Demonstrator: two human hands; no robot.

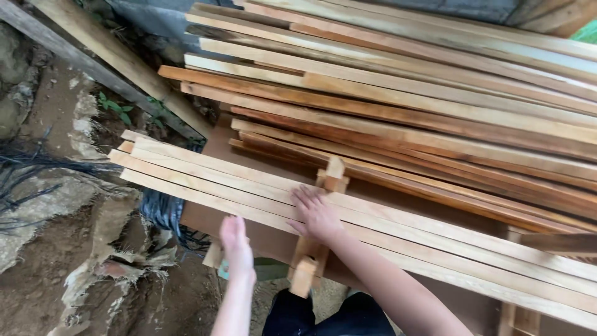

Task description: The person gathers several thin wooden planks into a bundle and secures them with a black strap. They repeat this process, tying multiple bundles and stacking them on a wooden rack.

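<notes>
Several long pale wooden slats (205,177) lie side by side across a brown board (217,144), running from upper left to lower right. My right hand (316,213) rests flat on top of these slats, fingers spread, just above a short wooden block (307,260) that sticks out under them. My left hand (236,244) is at the near edge of the slats, fingers together against the lowest slat's side. Whether it grips anything is unclear. A small wooden upright piece (334,174) stands behind the slats.
A large stack of longer reddish and pale planks (398,93) fills the back and right. Bare earth, torn sacking (106,249) and black fibres (25,174) lie at the left. A grey beam (93,68) slants at upper left. My dark trousers (323,317) show below.
</notes>
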